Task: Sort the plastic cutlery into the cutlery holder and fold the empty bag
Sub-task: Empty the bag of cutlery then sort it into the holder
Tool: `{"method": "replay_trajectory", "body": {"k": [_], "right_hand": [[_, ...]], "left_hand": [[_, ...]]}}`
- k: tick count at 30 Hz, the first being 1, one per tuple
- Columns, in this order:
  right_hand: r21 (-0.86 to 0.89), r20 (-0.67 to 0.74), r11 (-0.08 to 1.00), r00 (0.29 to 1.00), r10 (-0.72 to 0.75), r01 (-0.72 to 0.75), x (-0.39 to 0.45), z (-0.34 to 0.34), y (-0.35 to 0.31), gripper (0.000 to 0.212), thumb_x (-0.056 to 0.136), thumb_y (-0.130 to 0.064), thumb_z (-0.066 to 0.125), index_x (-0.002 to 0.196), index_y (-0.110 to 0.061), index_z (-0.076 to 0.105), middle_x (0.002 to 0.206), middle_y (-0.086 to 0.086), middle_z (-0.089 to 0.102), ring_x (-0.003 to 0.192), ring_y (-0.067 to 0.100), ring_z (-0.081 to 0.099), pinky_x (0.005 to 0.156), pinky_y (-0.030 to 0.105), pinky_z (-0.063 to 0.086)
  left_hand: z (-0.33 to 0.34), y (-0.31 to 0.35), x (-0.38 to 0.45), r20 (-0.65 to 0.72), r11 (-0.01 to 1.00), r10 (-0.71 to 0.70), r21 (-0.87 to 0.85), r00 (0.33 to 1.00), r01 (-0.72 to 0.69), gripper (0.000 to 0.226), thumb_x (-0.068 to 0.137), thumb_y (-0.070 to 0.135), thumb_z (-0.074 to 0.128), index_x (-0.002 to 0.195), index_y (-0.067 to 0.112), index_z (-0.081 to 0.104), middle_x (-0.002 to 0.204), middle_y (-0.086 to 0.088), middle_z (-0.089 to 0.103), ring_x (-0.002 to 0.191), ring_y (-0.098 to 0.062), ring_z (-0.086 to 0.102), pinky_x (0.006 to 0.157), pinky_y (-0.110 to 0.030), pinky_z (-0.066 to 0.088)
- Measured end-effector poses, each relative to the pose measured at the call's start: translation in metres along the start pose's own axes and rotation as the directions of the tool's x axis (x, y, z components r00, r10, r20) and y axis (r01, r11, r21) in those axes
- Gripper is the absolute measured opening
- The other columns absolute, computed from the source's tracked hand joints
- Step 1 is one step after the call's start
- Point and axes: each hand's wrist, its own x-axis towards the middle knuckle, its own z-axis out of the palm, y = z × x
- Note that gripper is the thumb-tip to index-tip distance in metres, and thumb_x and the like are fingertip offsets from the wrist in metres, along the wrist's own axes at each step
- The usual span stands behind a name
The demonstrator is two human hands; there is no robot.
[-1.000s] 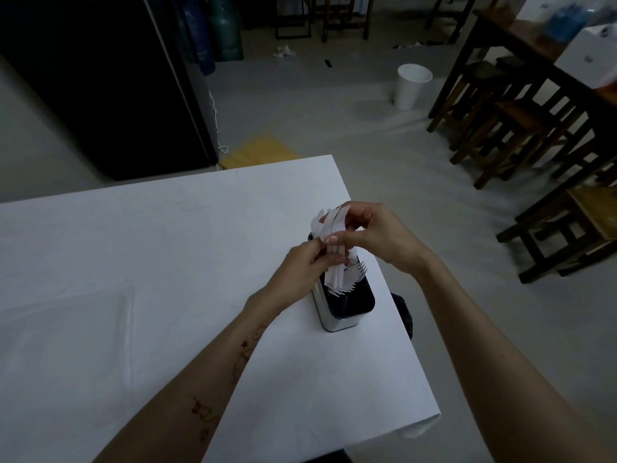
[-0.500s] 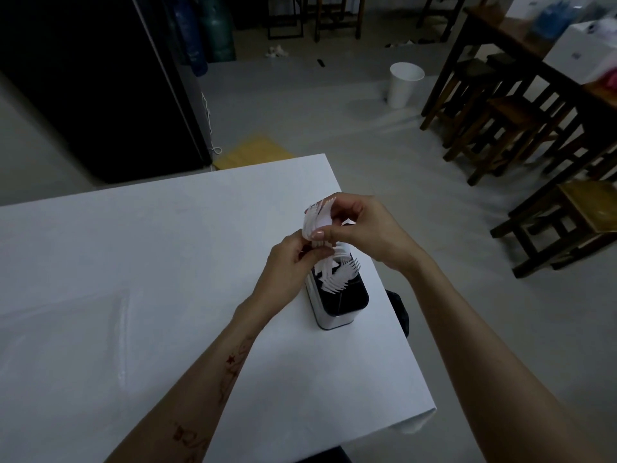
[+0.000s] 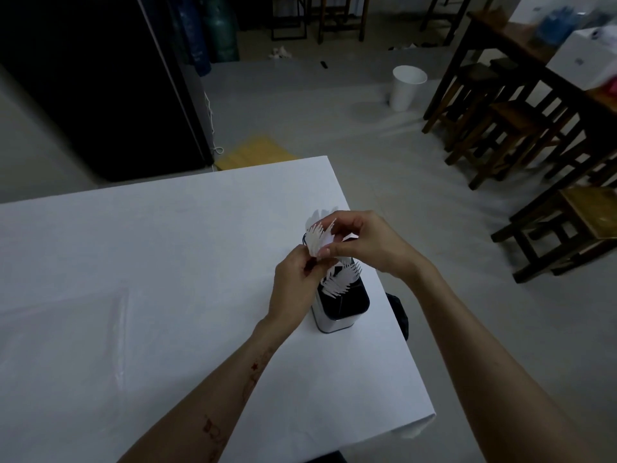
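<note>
A black-and-white cutlery holder (image 3: 337, 320) stands upright near the right edge of the white table (image 3: 150, 279). Several white plastic forks (image 3: 342, 279) stick out of it, tines up. Just above the holder, my left hand (image 3: 295, 289) and my right hand (image 3: 364, 242) both grip a small bunch of white plastic forks (image 3: 317, 238), tines pointing up and fanned. The holder's far side is hidden behind my hands. The clear bag is a faint wrinkled sheet (image 3: 117, 329) lying flat on the table to the left.
The table's right edge runs close beside the holder, with a dark object (image 3: 399, 315) on the floor below. A white bin (image 3: 405, 86) and wooden stools (image 3: 500, 128) stand on the floor at right. A dark cabinet (image 3: 100, 78) rises beyond the table.
The bunch in my hands now shows fork tines fanned upward, where long flat handles showed a second ago. Both hands stay above the holder, shifted slightly left.
</note>
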Motion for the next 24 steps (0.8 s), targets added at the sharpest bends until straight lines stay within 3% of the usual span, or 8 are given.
{"method": "replay_trajectory", "body": {"k": [4, 8, 11, 13, 17, 19, 21, 24], "right_hand": [[-0.075, 0.066, 0.997, 0.998, 0.02, -0.015, -0.003, 0.0, 0.007, 0.024, 0.076, -0.016, 0.082, 0.098, -0.026, 0.075, 0.083, -0.006, 0.072, 0.079, 0.01, 0.066, 0.08, 0.023, 0.053], [-0.11, 0.069, 0.993, 0.996, 0.054, -0.046, -0.007, 0.004, 0.019, 0.019, 0.08, -0.014, 0.078, 0.094, -0.027, 0.078, 0.089, -0.008, 0.075, 0.085, 0.011, 0.069, 0.086, 0.028, 0.056], [-0.041, -0.031, 0.997, 0.997, 0.064, -0.065, -0.011, 0.005, 0.023, 0.019, 0.077, -0.011, 0.08, 0.087, -0.027, 0.079, 0.086, -0.005, 0.075, 0.084, 0.013, 0.069, 0.078, 0.022, 0.054], [-0.046, -0.115, 0.998, 0.992, 0.044, -0.049, -0.016, 0.008, 0.029, 0.018, 0.075, -0.011, 0.081, 0.082, -0.028, 0.079, 0.084, -0.009, 0.075, 0.081, 0.004, 0.065, 0.069, 0.012, 0.045], [-0.181, -0.305, 0.983, 0.952, -0.037, -0.02, -0.028, 0.016, 0.051, 0.021, 0.074, -0.012, 0.083, 0.085, -0.03, 0.079, 0.082, -0.027, 0.067, 0.086, -0.009, 0.056, 0.071, 0.006, 0.036], [-0.232, -0.348, 0.973, 0.935, -0.071, -0.013, -0.03, 0.022, 0.06, 0.021, 0.075, -0.013, 0.082, 0.088, -0.029, 0.08, 0.083, -0.027, 0.065, 0.089, -0.004, 0.053, 0.073, 0.009, 0.036], [-0.279, -0.359, 0.96, 0.928, -0.101, -0.004, -0.029, 0.029, 0.064, 0.019, 0.078, -0.015, 0.079, 0.092, -0.027, 0.079, 0.086, -0.022, 0.066, 0.092, 0.006, 0.05, 0.076, 0.013, 0.036], [-0.324, -0.383, 0.946, 0.914, -0.136, 0.005, -0.03, 0.038, 0.064, 0.018, 0.082, -0.021, 0.075, 0.1, -0.026, 0.077, 0.092, -0.012, 0.066, 0.097, 0.016, 0.049, 0.082, 0.006, 0.032]], "left_hand": [[0.004, -0.017, -0.005, -0.024, 0.999, 0.015, 0.042, 1.0, -0.014, 0.017, 0.086, 0.03, 0.068, 0.096, 0.017, 0.067, 0.082, 0.003, 0.07, 0.075, -0.008, 0.065, 0.066, -0.022, 0.053], [0.008, -0.033, -0.005, -0.025, 0.993, 0.032, 0.112, 0.999, -0.029, 0.022, 0.085, 0.033, 0.069, 0.098, 0.016, 0.069, 0.086, 0.002, 0.07, 0.08, -0.011, 0.065, 0.071, -0.03, 0.054], [0.012, -0.036, -0.003, -0.031, 0.987, 0.068, 0.149, 0.997, -0.063, 0.02, 0.086, 0.034, 0.068, 0.095, 0.016, 0.066, 0.087, 0.003, 0.066, 0.078, -0.007, 0.061, 0.067, -0.021, 0.05], [0.014, -0.039, -0.005, -0.024, 0.985, 0.091, 0.149, 0.996, -0.086, 0.016, 0.087, 0.028, 0.067, 0.095, 0.015, 0.062, 0.092, 0.004, 0.059, 0.078, -0.005, 0.059, 0.067, -0.013, 0.047], [0.014, -0.051, -0.011, 0.021, 0.97, 0.135, 0.2, 0.991, -0.137, 0.017, 0.091, 0.024, 0.063, 0.103, 0.012, 0.061, 0.1, 0.007, 0.054, 0.085, -0.007, 0.061, 0.077, -0.02, 0.052], [0.011, -0.052, -0.013, 0.0, 0.969, 0.134, 0.208, 0.991, -0.131, 0.02, 0.091, 0.025, 0.062, 0.11, 0.019, 0.06, 0.102, 0.007, 0.06, 0.091, -0.009, 0.059, 0.077, -0.019, 0.051], [0.009, -0.055, -0.014, -0.021, 0.943, 0.171, 0.292, 0.985, -0.158, 0.019, 0.089, 0.029, 0.063, 0.105, 0.018, 0.061, 0.096, 0.005, 0.061, 0.092, -0.013, 0.053, 0.074, -0.02, 0.047], [0.008, -0.059, -0.015, -0.026, 0.944, 0.175, 0.29, 0.984, -0.16, 0.02, 0.088, 0.027, 0.066, 0.103, 0.015, 0.064, 0.1, 0.005, 0.056, 0.091, -0.016, 0.056, 0.075, -0.026, 0.051]]}}
